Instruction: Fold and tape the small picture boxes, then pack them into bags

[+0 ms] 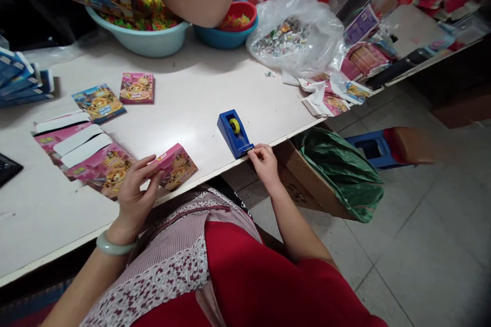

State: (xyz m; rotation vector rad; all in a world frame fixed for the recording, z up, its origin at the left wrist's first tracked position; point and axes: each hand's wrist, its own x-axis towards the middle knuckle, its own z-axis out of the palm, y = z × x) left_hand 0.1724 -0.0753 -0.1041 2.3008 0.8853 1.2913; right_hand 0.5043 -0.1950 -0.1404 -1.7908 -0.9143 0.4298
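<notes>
My left hand has its thumb and fingers closed at the left end of a small pink box, which rests near the table's front edge. At the front tip of a blue tape dispenser, my right hand pinches the end of the tape; the strip itself barely shows. A yellow roll of tape sits in the dispenser. Left of my left hand, several flat pink cartons with white flaps lie overlapped. Beyond them are a blue carton and another pink box.
Basins stand along the back, among them a light blue basin with colourful pieces. A clear plastic bag of small packets sits right of them. Stacked blue boxes are at left. Below the table edge stands a carton with a green liner.
</notes>
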